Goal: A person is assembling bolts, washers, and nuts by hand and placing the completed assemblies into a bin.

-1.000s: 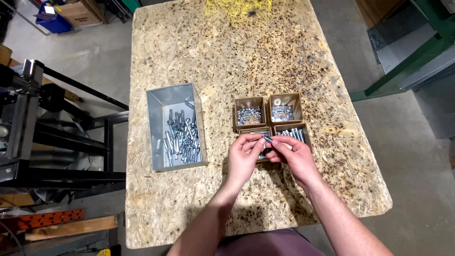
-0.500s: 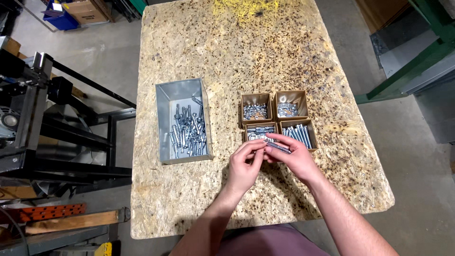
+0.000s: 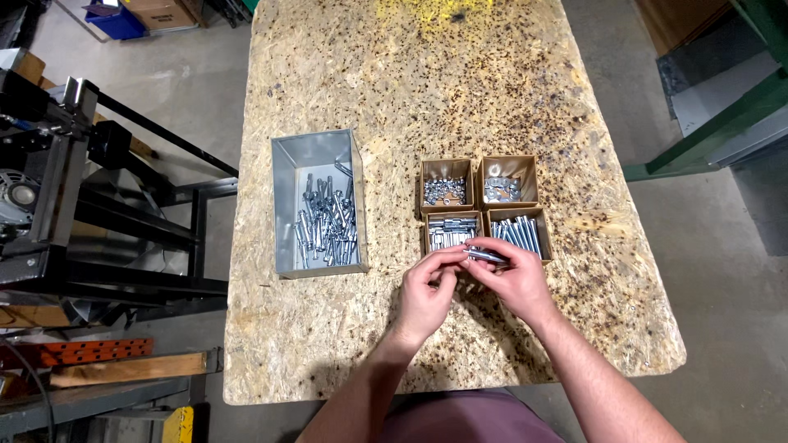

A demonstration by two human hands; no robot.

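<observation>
Head view | silver steel bolt [image 3: 486,255] held above the chipboard table [image 3: 492,90], just before four brown cardboard trays [image 3: 478,205] | left hand [image 3: 427,294] and right hand [image 3: 513,279] both pinched on bolt | judged rigid, light, smooth; grip at shank ends | grey metal bin [image 3: 318,148] at left.

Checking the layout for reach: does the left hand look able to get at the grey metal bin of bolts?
Probably yes. The left hand sits just right of the grey metal bin, with bare tabletop between, though it now grips a bolt with the right hand.
</observation>
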